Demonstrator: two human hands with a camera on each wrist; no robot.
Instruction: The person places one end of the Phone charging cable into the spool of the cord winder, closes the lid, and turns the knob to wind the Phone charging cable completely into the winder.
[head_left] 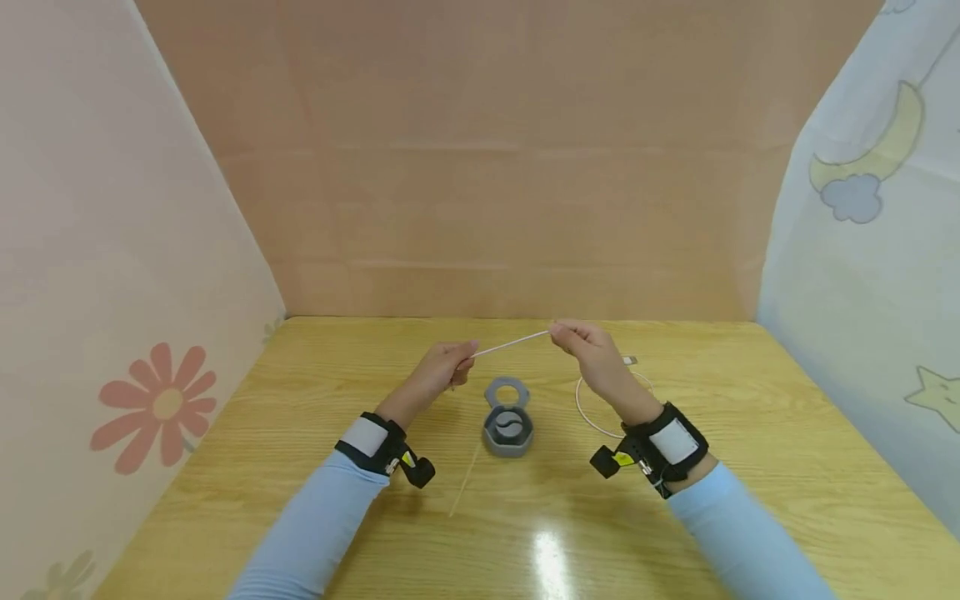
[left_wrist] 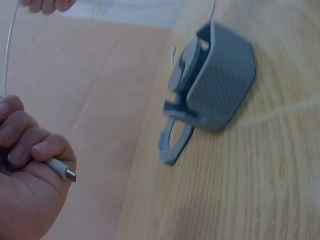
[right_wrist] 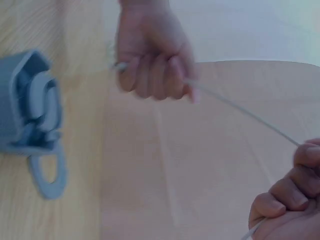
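A thin white cable (head_left: 510,342) runs taut between my two hands above the wooden table (head_left: 750,467). My left hand (head_left: 452,367) grips one end, and the left wrist view shows its small metal plug (left_wrist: 64,173) sticking out of my fist (left_wrist: 30,165). My right hand (head_left: 583,342) pinches the cable farther along. Behind that hand the rest of the cable lies in a loop (head_left: 592,412) on the table, ending in a plug (head_left: 629,360). A grey hexagonal case (head_left: 508,431) stands open below my hands, its ring-shaped lid (head_left: 507,391) folded back.
Patterned fabric screens stand to the left (head_left: 135,333) and right (head_left: 862,250), and a plain peach wall (head_left: 510,208) closes the back. A thin pale line (head_left: 465,479) lies on the table in front of the case. Both wrists wear black camera straps.
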